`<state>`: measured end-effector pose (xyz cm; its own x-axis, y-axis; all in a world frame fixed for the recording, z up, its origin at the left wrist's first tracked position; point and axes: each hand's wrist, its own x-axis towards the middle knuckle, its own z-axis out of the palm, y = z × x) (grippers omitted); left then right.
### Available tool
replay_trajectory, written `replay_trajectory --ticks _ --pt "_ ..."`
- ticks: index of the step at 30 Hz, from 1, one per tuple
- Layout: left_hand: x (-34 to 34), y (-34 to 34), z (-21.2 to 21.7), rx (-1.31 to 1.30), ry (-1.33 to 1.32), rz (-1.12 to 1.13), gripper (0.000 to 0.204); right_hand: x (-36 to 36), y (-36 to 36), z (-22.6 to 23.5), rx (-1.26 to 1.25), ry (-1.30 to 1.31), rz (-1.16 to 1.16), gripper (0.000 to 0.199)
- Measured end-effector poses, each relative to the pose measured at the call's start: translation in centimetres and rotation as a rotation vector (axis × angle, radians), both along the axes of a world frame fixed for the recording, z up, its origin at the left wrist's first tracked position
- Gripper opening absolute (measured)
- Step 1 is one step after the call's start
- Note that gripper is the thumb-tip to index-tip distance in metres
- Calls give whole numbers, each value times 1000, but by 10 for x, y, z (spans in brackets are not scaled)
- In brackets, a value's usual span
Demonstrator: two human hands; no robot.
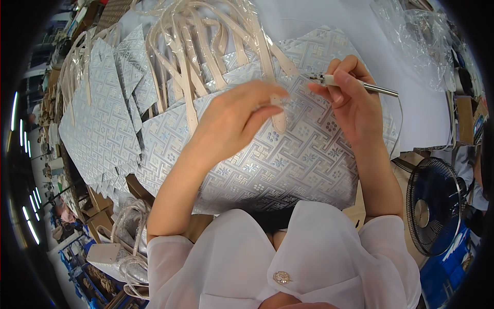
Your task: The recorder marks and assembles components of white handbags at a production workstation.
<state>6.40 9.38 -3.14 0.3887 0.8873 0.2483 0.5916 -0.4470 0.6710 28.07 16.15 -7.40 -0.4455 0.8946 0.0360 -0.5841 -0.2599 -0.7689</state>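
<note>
Head view: the right hand grips a silver pen-shaped tool, axis nine-to-three, tip toward the left hand. That half-curled hand, its grip blurred beyond telling, is nearer the beige strap, at its three o'clock, lying twelve-to-six.

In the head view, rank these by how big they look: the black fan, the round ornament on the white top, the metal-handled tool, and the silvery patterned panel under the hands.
Largest to smallest:
1. Silvery patterned panel
2. Black fan
3. Metal-handled tool, long but thin
4. Round ornament
</note>
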Motion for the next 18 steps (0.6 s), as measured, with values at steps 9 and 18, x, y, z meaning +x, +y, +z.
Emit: replay_trajectory --ticks 9,18 --pt "25 6 -5 -166 106 396 11 1 1 2 43 -3 -41 10" --pt "2 11 -16 -429 -259 446 18 -6 -12 11 312 -627 61 10"
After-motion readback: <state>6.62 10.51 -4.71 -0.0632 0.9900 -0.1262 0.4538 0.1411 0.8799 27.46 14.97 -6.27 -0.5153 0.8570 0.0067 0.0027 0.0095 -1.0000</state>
